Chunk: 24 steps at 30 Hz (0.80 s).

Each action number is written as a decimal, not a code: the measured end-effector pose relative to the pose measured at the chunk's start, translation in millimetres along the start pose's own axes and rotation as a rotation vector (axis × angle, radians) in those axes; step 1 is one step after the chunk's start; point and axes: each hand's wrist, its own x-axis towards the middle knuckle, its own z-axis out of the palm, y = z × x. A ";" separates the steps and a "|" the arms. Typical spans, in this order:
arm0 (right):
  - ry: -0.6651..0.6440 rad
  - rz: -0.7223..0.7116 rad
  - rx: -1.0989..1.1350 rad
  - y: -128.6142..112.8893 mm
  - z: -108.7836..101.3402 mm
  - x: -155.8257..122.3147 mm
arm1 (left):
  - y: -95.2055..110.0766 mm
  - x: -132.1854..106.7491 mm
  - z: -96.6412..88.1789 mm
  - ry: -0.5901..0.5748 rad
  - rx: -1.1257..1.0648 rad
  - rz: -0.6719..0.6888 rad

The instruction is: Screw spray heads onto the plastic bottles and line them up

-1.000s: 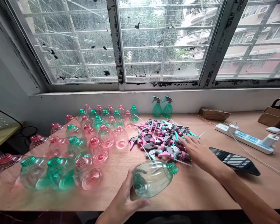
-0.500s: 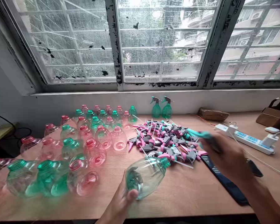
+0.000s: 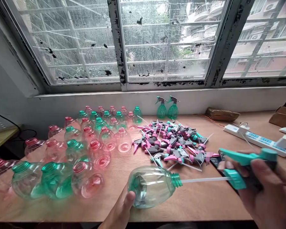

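My left hand (image 3: pixel 120 211) grips the base of a clear green bottle (image 3: pixel 152 186) lying on its side, its threaded neck pointing right. My right hand (image 3: pixel 269 187) is closed on a teal and grey spray trigger head (image 3: pixel 249 167). The head's white dip tube (image 3: pixel 205 180) runs left and its tip sits at the bottle's mouth. A pile of pink and teal spray heads (image 3: pixel 173 143) lies on the wooden table (image 3: pixel 200 200) behind the bottle.
Several empty pink and green bottles (image 3: pixel 85 146) crowd the table's left half. Two finished green spray bottles (image 3: pixel 167 108) stand by the wall. A white power strip (image 3: pixel 255 138) with plugs lies at the right, a cardboard box (image 3: pixel 282 116) beyond it. A dark flat object (image 3: pixel 215 160) lies under my right hand.
My right hand left the pile with a teal spray head and swung right and nearer. The dip tube now lines up with the bottle's mouth. The left hand kept the bottle.
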 end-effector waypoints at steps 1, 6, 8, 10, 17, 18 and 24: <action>-0.012 0.053 0.034 4.5 7.2 -5.2 | 0.8 -0.1 -0.7 -0.023 0.017 0.011; -0.456 0.226 -0.059 29.0 20.1 -19.2 | 8.6 0.7 0.1 -0.077 0.093 0.038; -0.564 0.312 -0.045 42.5 16.9 -22.7 | 14.8 0.9 4.0 -0.067 0.089 0.045; -0.593 0.418 0.032 55.6 12.7 -26.9 | 21.2 1.1 8.3 -0.046 0.087 0.038; -0.722 0.491 0.152 77.6 1.7 -31.8 | 26.0 5.4 8.8 -0.095 0.067 0.043; -0.748 0.480 0.141 79.2 0.4 -31.6 | 25.2 6.0 7.8 -0.111 0.062 0.044; -0.770 0.314 -0.031 85.4 -2.0 -38.0 | 21.6 7.9 5.4 -0.104 0.076 0.039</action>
